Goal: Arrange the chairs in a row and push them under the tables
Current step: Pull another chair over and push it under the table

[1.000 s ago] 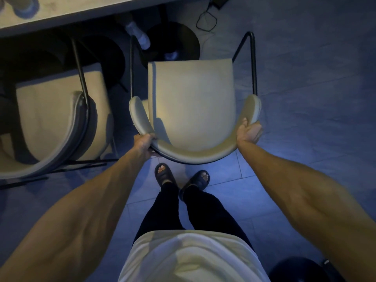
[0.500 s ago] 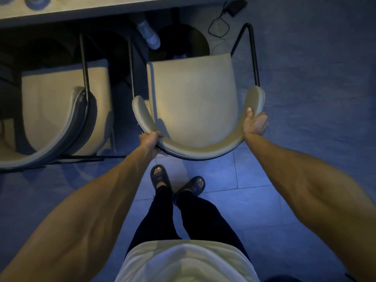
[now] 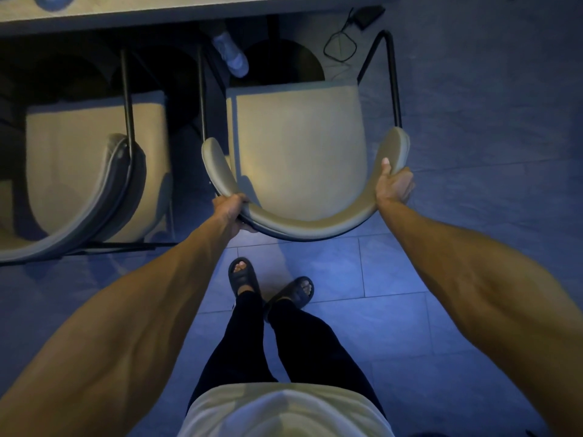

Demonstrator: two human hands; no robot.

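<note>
Dim bluish light falls on a grey tiled floor (image 3: 473, 216), where a pale tabletop (image 3: 157, 11) runs along the far edge and a black cable (image 3: 340, 45) lies on the tiles near it. The beige chair (image 3: 296, 152), with a padded seat, a curved backrest and thin black metal legs, stands facing the tabletop, just right of a matching second chair (image 3: 79, 152). The left grip (image 3: 228, 212) is curled round the backrest's left rear curve, and the right grip (image 3: 394, 184) clasps its right side, thumb along the top.
</note>
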